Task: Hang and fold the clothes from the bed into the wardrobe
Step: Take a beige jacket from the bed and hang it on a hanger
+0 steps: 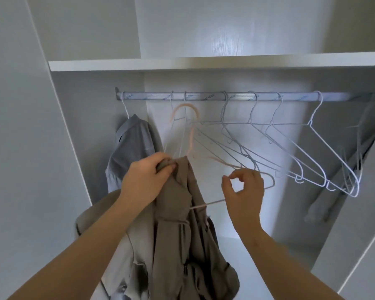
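Observation:
A taupe jacket (182, 234) hangs down in front of the open wardrobe, bunched at its collar in my left hand (147, 180). A pink hanger (192, 144) runs through the jacket; its hook curves just below the metal rail (225, 97), blurred. My right hand (244, 189) pinches the hanger's thin right arm, which sticks out of the jacket. A grey shirt (131, 152) hangs from a white hanger at the rail's left end.
Several bare white wire hangers (301, 148) hang along the rail's middle and right. A white shelf (204, 63) spans above the rail. Wardrobe side panels stand left (30, 148) and right (355, 234). A grey rolled item (316, 211) leans in the right corner.

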A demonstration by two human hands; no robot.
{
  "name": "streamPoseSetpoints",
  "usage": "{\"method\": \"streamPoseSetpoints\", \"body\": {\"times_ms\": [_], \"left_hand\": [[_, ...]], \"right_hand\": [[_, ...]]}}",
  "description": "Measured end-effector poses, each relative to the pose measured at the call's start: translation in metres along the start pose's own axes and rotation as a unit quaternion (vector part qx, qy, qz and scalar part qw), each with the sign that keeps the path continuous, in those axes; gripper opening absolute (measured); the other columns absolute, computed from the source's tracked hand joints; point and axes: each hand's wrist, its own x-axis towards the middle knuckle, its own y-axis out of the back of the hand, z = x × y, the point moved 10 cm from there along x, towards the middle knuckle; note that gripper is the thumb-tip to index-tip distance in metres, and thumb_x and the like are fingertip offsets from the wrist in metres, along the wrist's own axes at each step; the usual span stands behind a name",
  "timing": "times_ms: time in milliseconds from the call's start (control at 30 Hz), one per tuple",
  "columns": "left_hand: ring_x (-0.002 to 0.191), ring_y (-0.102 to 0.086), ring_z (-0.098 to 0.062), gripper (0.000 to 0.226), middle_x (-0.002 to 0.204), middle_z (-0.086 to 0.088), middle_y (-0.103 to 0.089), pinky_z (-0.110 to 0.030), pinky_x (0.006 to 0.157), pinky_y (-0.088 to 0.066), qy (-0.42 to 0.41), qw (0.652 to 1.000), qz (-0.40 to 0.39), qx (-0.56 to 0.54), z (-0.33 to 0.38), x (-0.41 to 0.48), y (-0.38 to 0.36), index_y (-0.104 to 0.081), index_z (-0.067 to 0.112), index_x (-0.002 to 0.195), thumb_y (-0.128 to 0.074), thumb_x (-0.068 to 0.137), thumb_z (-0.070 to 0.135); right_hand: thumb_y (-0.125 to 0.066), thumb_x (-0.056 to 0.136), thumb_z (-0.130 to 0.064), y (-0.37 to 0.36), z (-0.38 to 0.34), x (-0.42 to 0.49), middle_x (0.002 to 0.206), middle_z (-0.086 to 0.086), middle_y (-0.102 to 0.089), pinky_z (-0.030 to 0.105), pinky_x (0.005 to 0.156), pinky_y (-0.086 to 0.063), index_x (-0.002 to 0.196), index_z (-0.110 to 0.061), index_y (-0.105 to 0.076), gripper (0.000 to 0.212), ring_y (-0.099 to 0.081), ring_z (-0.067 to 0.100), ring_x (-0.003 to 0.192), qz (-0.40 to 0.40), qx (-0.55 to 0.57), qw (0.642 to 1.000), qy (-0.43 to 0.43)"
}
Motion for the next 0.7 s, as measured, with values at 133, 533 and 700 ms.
{"method": "streamPoseSetpoints", "body": {"times_ms": [133, 533, 700], "left_hand": [[0.071, -0.053, 0.01, 0.009, 0.073, 0.02, -0.058, 0.004, 0.067, -0.033, 0.012, 0.999, 0.026, -0.02, 0.002, 0.015, 0.026, -0.069, 0.019, 0.091, -0.063, 0.085, 0.022], [0.076, -0.054, 0.019, 0.021, 0.075, 0.034, -0.062, -0.003, 0.071, -0.04, -0.056, 0.992, 0.057, -0.101, 0.023, 0.039, 0.089, -0.058, 0.045, 0.077, -0.063, 0.084, 0.026], [0.073, -0.054, 0.017, 0.007, 0.074, 0.021, -0.062, -0.006, 0.071, -0.038, -0.066, 0.997, 0.029, -0.002, -0.005, 0.033, 0.096, -0.061, 0.031, 0.084, -0.056, 0.08, 0.032]], "right_hand": [[-0.067, 0.08, -0.012, -0.041, 0.04, -0.017, 0.07, -0.009, -0.056, 0.005, 0.061, -0.039, 0.07, -0.026, -0.052, 0.023, -0.051, -0.002, 0.062, -0.178, 0.024, 0.976, -0.126], [-0.038, 0.089, -0.014, -0.085, 0.108, -0.069, 0.073, -0.009, -0.052, 0.029, 0.08, -0.042, 0.074, -0.028, -0.048, 0.022, -0.054, 0.016, 0.08, -0.418, -0.324, 0.833, -0.163], [-0.039, 0.092, -0.006, -0.062, 0.126, -0.034, 0.094, 0.006, -0.062, 0.028, 0.08, -0.042, 0.101, -0.013, -0.065, 0.028, -0.056, 0.025, 0.091, -0.32, -0.231, 0.888, -0.238]]}}
